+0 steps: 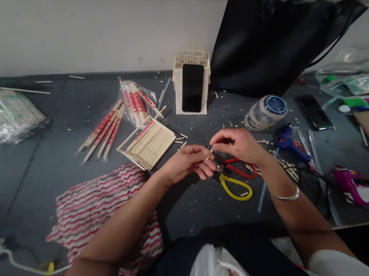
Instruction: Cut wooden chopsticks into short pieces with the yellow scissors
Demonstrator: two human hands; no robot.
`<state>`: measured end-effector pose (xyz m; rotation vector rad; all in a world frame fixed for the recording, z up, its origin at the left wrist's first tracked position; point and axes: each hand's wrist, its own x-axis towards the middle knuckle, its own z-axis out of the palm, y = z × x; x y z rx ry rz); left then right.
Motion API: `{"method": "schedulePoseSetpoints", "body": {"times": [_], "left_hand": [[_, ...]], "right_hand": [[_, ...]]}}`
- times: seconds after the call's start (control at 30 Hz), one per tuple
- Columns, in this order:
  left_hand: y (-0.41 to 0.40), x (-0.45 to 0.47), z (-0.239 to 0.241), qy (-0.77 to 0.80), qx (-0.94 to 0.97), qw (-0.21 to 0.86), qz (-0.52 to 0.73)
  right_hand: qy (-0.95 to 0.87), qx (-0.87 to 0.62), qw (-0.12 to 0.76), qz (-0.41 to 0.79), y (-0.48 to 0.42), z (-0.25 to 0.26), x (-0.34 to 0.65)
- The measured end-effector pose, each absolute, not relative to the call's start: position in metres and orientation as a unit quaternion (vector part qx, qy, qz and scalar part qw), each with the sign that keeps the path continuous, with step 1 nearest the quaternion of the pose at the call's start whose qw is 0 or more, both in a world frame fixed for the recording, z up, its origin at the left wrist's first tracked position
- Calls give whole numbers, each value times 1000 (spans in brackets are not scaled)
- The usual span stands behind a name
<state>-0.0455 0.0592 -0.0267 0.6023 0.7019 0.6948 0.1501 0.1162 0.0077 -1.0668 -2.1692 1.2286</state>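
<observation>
Near the middle of the table, my left hand [190, 161] and my right hand [238, 145] meet fingertip to fingertip. Between them is a short thin wooden stick [210, 154], pinched by both. Just below my right hand lie pliers [237, 181] with one red and one yellow handle; their head is partly behind my fingers. To the left of my left hand rests a small frame of pale wooden sticks [150, 143], its base made of rods side by side. Small cut stick pieces [182, 139] lie by its right corner.
A phone [193, 87] leans on a wooden stick stand at the back. Bundled chopsticks [104, 132], striped cloth [100, 207] and a plastic pack [10, 114] lie left. Right are a jar [264, 112], blue glue gun [291, 143], another phone [314, 111], black bag [271, 45] and cables.
</observation>
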Motion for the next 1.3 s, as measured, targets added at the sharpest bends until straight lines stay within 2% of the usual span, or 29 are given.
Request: {"method": "schedulePoseSetpoints", "body": {"times": [1.03, 1.17, 1.3], "left_hand": [[59, -44, -26, 369, 310, 808, 339], [59, -43, -29, 380, 326, 792, 349], [57, -41, -28, 403, 379, 734, 393]], "right_hand": [[-776, -413, 194, 436, 114, -2, 143], [-779, -413, 190, 432, 114, -4, 142], [-775, -439, 227, 394, 114, -6, 142]]}}
